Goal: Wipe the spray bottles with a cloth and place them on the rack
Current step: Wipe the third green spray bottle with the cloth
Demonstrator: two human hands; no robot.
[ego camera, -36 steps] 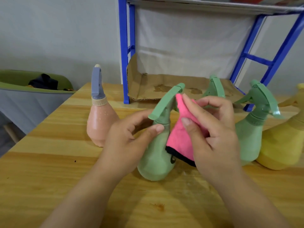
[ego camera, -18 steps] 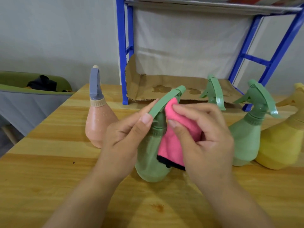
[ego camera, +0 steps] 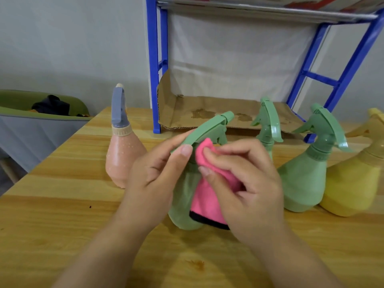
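The left hand (ego camera: 158,173) pinches the spray head of the green bottle (ego camera: 182,204) standing on the wooden table (ego camera: 62,215); the right hand (ego camera: 247,183) closes on the pink cloth (ego camera: 207,196), pressing it against the neck under the trigger. To wipe well, I'd keep the head pinned firmly and work the cloth round the neck and into the trigger's underside (easy to miss). Left to right, the table holds a peach bottle (ego camera: 122,156), two more green ones (ego camera: 268,125) (ego camera: 305,179), and a yellow one (ego camera: 353,183). Behind them the blue rack (ego camera: 154,65) has a cardboard liner (ego camera: 207,113), stained, with no bottle on it yet.
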